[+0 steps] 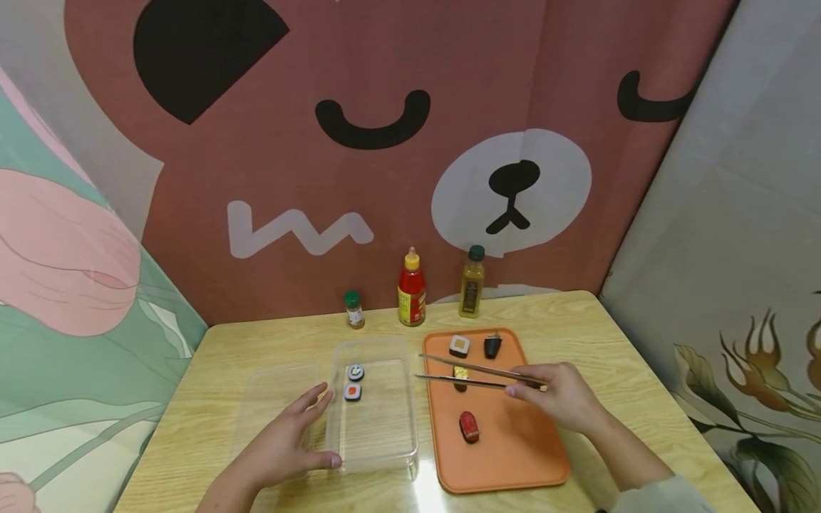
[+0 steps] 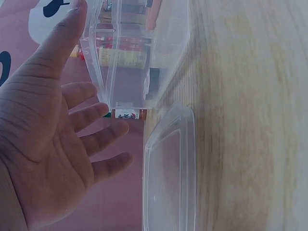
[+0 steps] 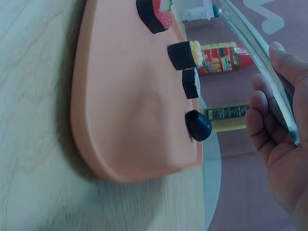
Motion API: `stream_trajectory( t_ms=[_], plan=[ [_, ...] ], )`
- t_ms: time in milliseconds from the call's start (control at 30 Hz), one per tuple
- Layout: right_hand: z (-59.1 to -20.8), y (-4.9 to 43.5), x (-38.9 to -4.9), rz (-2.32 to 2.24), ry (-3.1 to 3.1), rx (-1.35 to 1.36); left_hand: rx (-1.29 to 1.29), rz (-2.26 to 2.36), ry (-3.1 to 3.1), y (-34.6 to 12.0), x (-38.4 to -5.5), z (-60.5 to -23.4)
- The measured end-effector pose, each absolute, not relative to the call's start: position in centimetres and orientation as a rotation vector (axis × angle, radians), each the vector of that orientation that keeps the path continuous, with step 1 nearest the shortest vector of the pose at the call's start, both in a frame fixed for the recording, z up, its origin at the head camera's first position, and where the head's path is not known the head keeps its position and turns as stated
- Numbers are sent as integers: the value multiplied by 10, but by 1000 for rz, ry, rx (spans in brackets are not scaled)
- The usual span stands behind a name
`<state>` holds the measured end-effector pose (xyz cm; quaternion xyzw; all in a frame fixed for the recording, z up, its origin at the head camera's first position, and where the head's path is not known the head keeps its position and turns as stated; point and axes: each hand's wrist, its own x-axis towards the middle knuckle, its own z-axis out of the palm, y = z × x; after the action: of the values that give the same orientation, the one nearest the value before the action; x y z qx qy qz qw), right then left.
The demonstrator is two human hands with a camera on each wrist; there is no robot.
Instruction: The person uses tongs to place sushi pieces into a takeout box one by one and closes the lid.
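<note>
My right hand [image 1: 567, 395] grips metal tongs [image 1: 487, 370] above the orange tray [image 1: 507, 463]. The tips are spread, with nothing between them, near the tray's left edge. On the tray lie a white roll with a yellow centre [image 1: 459, 346], a black cone-shaped piece [image 1: 492, 346], a yellow-topped sushi piece [image 1: 460, 376] partly behind the tongs and a red-topped one [image 1: 469, 427]. Two small sushi rolls [image 1: 354, 382] sit in the clear plastic container [image 1: 378, 463]. My left hand [image 1: 288, 442] is at the container's left side, fingers spread; contact cannot be told.
A clear lid [image 2: 168, 183] lies left of the container, partly behind my left hand. At the table's back stand a small green-capped jar [image 1: 354, 311], a red sauce bottle [image 1: 412, 288] and a green-capped oil bottle [image 1: 472, 283]. A printed curtain [image 1: 385, 185] hangs behind.
</note>
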<state>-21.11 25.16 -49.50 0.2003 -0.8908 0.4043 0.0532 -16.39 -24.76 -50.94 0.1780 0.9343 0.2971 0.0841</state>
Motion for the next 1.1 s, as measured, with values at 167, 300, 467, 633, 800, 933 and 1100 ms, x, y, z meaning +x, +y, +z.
stream_trajectory(
  t_ms=[167,300,467,633,800,933,1100],
  plan=[
    [-500,261,-208,1215,-2695,549,532,895,2780,-247,-164,-509],
    [-504,268,-205,1234,-2695,503,530,884,2782,-247,-164,-508],
    [-506,275,-203,1225,-2691,461,519,881,2777,-246,-164,-507],
    [-507,282,-201,1209,-2695,411,515,878,2777,-246,-164,-506],
    [-511,292,-199,1164,-2689,360,513,867,2778,-246,-165,-506],
    [-515,299,-197,1114,-2662,350,508,866,2775,-245,-165,-504],
    [-517,305,-195,1052,-2650,340,511,859,2779,-245,-165,-504]
  ],
)
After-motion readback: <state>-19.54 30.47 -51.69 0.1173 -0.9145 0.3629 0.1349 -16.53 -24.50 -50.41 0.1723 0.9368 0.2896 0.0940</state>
